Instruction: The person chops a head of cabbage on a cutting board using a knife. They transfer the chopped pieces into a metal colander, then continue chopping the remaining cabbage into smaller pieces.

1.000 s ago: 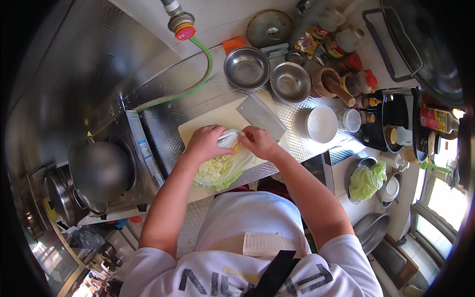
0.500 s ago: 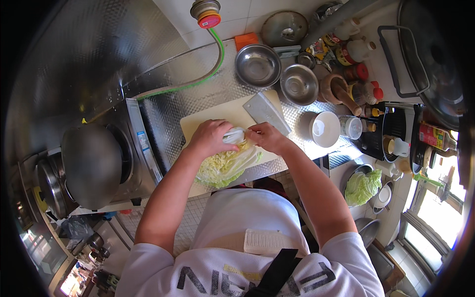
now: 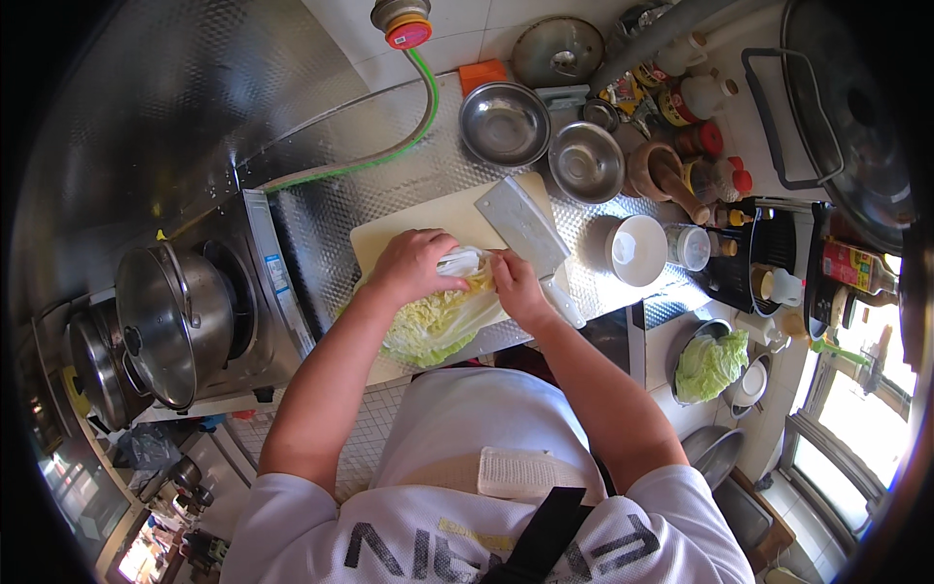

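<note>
A Chinese cabbage [image 3: 428, 326], pale green and yellow with a white base, lies on a cream cutting board [image 3: 457, 211], its frilly leaves toward me. My left hand [image 3: 418, 265] is wrapped over the left side of its base. At the right side of the base, my right hand [image 3: 517, 284] has thumb and fingers closed on the edge of a cabbage leaf. Just beyond that hand a cleaver [image 3: 523, 226] rests flat across the board's right end, with its handle [image 3: 563, 301] pointing toward me past the edge. My fingers partly cover the cabbage base.
Two steel bowls [image 3: 505, 124] and a white bowl [image 3: 637, 251] stand beyond and right of the board. A wooden mortar with pestle [image 3: 671, 180] and bottles line the right. Lidded pots [image 3: 165, 326] sit on the left stove. Loose cabbage leaves [image 3: 712, 366] fill a basin at right.
My right hand has shifted slightly left and nearer me along the cabbage's edge, uncovering the cleaver handle. My left hand keeps its hold.
</note>
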The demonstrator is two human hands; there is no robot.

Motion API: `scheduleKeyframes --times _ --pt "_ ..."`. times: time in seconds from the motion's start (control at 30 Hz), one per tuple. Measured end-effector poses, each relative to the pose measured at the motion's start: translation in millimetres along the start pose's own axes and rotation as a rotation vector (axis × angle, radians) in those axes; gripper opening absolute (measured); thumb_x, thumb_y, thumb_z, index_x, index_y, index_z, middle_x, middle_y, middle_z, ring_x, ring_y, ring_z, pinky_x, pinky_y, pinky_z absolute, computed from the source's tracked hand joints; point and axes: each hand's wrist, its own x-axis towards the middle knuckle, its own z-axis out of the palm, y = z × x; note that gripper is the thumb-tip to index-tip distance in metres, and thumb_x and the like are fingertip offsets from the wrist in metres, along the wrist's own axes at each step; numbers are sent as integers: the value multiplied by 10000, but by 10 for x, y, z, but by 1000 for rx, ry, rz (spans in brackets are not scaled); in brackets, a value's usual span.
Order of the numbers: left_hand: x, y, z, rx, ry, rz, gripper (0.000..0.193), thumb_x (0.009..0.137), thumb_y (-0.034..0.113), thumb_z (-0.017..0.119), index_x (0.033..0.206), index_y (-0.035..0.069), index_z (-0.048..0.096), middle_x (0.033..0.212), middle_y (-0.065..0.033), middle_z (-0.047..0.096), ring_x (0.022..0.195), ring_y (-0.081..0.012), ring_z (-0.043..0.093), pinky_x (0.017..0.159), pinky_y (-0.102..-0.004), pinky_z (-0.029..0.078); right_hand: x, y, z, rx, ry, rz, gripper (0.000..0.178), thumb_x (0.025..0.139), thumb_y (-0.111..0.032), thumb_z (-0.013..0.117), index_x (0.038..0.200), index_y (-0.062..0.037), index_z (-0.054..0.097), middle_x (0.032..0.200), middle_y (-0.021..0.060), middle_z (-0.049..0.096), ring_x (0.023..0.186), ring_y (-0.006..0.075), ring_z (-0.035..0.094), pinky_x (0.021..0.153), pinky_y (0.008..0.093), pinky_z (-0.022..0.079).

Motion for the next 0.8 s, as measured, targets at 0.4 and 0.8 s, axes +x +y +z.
scheduleKeyframes --times 0.4,0.8 --pt "7 1 57 77 -3 -28 583 660 430 899 1052 58 680 1022 -121 726 970 -334 699 845 -444 556 -218 -153 148 -99 163 -325 301 951 12 601 1246 -1 662 1262 187 570 990 282 644 812 355 544" --pt "87 26 20 47 -105 -51 592 647 390 914 1090 64 694 1080 -128 721 1013 -344 689 880 -440 548 40 -497 -471 -281 -280 -104 340 793 -32 769 1099 -50 624 1155 125 621 888 290 692 764 373 578"
